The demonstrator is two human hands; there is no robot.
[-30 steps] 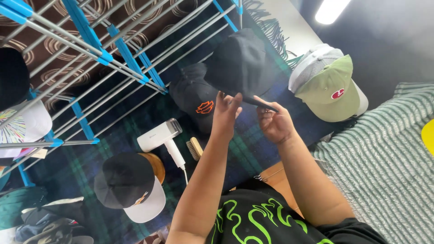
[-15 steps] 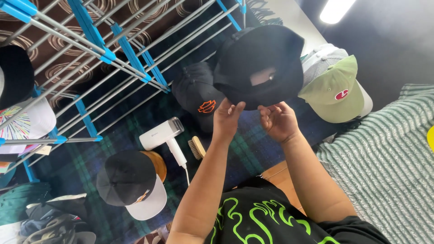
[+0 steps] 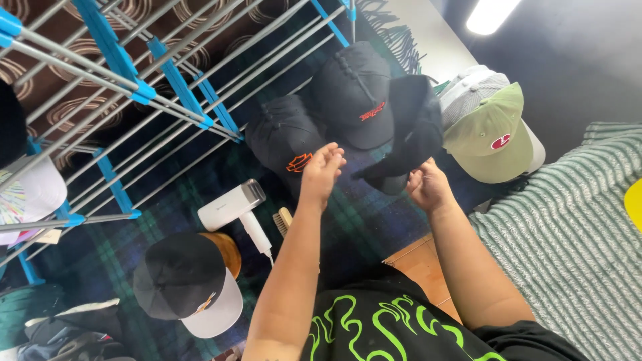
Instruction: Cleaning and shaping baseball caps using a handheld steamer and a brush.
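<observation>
Gripping a black cap (image 3: 416, 130) by its brim, the right hand (image 3: 428, 188) has its fingers curled tight; the left hand (image 3: 322, 170) hovers just beside it, fingers loosely spread, above a plaid blanket (image 3: 361, 220) strewn with 2 other black caps.

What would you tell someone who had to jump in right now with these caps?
Left hand: open, fingers spread, holding nothing, just beside the dark cap.
Right hand: gripping the dark cap at its lower edge, cap raised above the plaid blanket.
Laid on the blanket: black cap with red mark, black cap with orange mark, green cap, black-and-white cap.
Nearby: white handheld steamer, small brush, drying rack.
Done: four caps lie flat. Left: the held cap is not yet set down.
</observation>
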